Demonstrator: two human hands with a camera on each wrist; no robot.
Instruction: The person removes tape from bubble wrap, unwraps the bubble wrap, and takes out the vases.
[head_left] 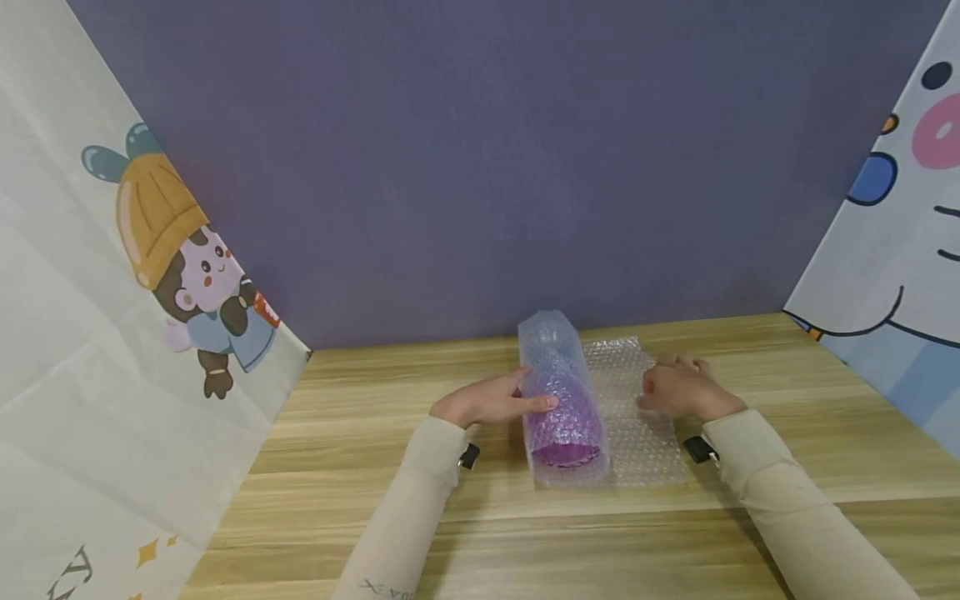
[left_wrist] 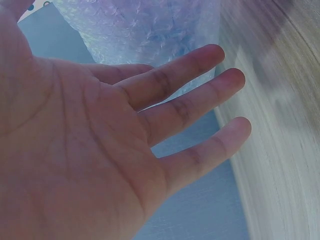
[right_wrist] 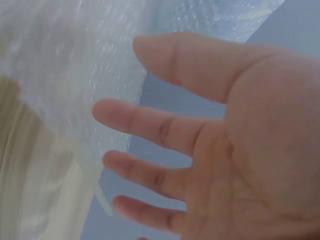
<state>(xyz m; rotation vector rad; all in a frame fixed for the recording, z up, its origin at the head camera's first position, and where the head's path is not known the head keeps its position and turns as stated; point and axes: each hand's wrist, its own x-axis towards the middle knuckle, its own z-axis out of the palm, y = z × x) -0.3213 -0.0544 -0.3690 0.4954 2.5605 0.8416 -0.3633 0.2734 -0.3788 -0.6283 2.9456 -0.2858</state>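
A purple, roughly cylindrical object (head_left: pixel 567 454) lies inside a roll of clear bubble wrap (head_left: pixel 553 342) on the table; its exact kind cannot be made out through the wrap. To the right, a flat sheet of the same wrap spreads out from the roll. My left hand (head_left: pixel 495 400) rests against the roll's left side, thumb on top. Its fingers look straight and spread in the left wrist view. At the sheet's right edge is my right hand (head_left: pixel 686 390), and the right wrist view has its fingers (right_wrist: pixel 160 130) extended beside the wrap, pinching nothing.
The wood-grain table (head_left: pixel 360 450) runs back to a dark blue-grey panel (head_left: pixel 480 167). Light cartoon-printed panels flank it, one at the left (head_left: pixel 82 333) and one at the right (head_left: pixel 885 275). A small black clip-like device (head_left: pixel 701 450) sits at each wrist.
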